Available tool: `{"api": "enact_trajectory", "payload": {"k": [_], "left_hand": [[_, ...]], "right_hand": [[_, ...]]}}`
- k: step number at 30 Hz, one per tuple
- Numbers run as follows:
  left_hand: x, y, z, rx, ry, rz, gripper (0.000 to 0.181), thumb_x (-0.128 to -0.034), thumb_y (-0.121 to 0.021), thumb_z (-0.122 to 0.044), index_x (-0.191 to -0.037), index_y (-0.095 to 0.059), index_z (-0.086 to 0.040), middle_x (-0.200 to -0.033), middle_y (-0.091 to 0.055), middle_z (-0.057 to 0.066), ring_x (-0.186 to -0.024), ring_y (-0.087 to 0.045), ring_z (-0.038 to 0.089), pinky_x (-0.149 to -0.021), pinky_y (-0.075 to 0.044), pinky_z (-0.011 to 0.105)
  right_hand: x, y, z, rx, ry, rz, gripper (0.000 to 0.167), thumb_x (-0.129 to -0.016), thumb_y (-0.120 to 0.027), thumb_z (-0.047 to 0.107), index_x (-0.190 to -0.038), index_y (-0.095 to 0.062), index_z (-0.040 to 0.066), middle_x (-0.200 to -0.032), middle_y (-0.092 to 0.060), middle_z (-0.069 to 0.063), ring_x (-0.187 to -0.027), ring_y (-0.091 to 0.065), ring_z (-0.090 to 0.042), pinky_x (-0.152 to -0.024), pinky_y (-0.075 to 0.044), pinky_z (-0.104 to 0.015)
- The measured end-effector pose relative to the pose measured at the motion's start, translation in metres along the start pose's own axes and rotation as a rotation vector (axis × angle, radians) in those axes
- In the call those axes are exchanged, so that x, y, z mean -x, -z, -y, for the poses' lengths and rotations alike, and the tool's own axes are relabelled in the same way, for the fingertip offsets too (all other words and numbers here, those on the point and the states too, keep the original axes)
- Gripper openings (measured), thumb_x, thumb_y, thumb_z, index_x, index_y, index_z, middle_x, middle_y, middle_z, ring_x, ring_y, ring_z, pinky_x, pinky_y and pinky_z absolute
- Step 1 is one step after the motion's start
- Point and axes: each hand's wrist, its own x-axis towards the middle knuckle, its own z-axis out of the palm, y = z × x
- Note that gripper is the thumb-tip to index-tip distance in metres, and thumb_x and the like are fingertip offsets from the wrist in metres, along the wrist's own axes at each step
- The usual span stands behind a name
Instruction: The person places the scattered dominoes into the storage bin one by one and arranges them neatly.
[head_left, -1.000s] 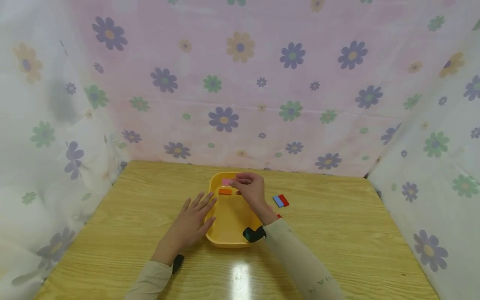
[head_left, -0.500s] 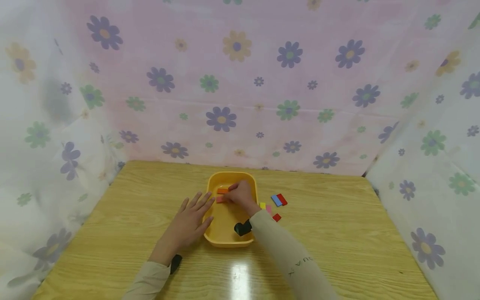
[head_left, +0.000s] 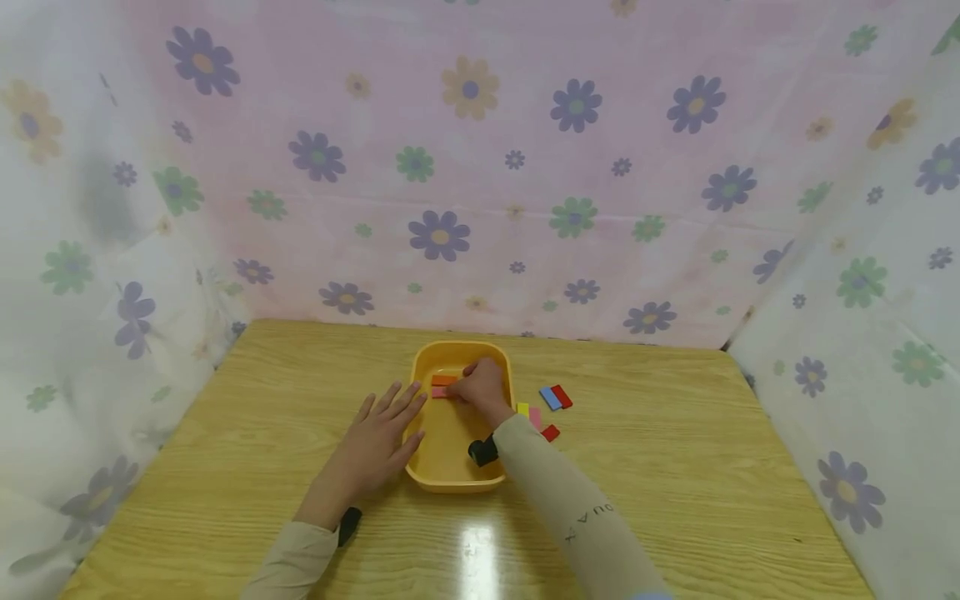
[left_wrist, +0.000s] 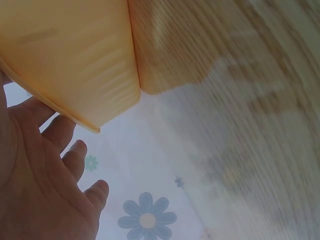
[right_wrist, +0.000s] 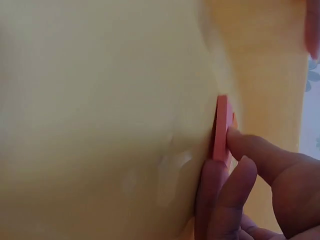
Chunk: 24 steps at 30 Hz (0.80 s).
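A yellow plastic tub (head_left: 444,450) stands on the wooden table. Inside it, my right hand (head_left: 482,390) pinches a pink rectangular block (right_wrist: 221,129) between thumb and fingers, low over the tub floor. Just behind the pink block lies an orange block (head_left: 444,380), close alongside; whether they touch is unclear. My left hand (head_left: 373,446) rests at the tub's left rim, fingers spread and fairly straight. In the left wrist view, its fingers (left_wrist: 61,131) lie against the rim from outside.
Right of the tub lie a blue block (head_left: 551,398) beside a red block (head_left: 562,396). Nearer, partly behind the right sleeve, are a yellow block (head_left: 522,409), a pink block (head_left: 535,417) and another red block (head_left: 551,433). Flowered cloth (head_left: 465,183) walls the table's back and sides.
My right hand has brought the pink block down from the tub's far end to the near side of the orange block. The left hand stays at the rim.
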Motion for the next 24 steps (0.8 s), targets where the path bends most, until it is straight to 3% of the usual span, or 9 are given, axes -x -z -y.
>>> {"api": "enact_trajectory", "payload": {"k": [10, 19, 24], "left_hand": [[-0.0002, -0.0025, 0.0032, -0.015, -0.003, 0.0, 0.059, -0.1043, -0.056, -0.035, -0.156, -0.042, -0.009, -0.165, -0.033, 0.007, -0.154, -0.026, 0.037, -0.12, -0.02, 0.066], [-0.0006, -0.0015, 0.0026, -0.024, -0.009, -0.009, 0.059, -0.1039, -0.058, -0.035, -0.155, -0.043, -0.009, -0.164, -0.034, 0.008, -0.153, -0.027, 0.038, -0.119, -0.023, 0.067], [0.0001, -0.0004, 0.0014, -0.008, -0.007, -0.018, 0.058, -0.1034, -0.059, -0.034, -0.154, -0.045, -0.009, -0.164, -0.036, 0.009, -0.152, -0.028, 0.039, -0.119, -0.023, 0.068]], "right_hand": [[-0.0042, -0.0039, -0.0001, 0.044, 0.013, -0.067, 0.044, -0.073, -0.09, 0.006, -0.104, -0.062, -0.008, -0.078, -0.064, -0.011, -0.059, -0.062, -0.017, -0.057, -0.054, -0.026], [-0.0029, -0.0048, 0.0005, 0.06, 0.032, -0.063, 0.04, -0.078, -0.086, 0.009, -0.105, -0.061, -0.006, -0.075, -0.063, -0.01, -0.057, -0.057, -0.015, -0.056, -0.051, -0.025], [-0.004, -0.0027, 0.0034, 0.092, 0.064, -0.038, 0.035, -0.085, -0.079, 0.014, -0.104, -0.061, -0.01, -0.062, -0.059, -0.005, -0.048, -0.054, -0.012, -0.05, -0.046, -0.022]]}}
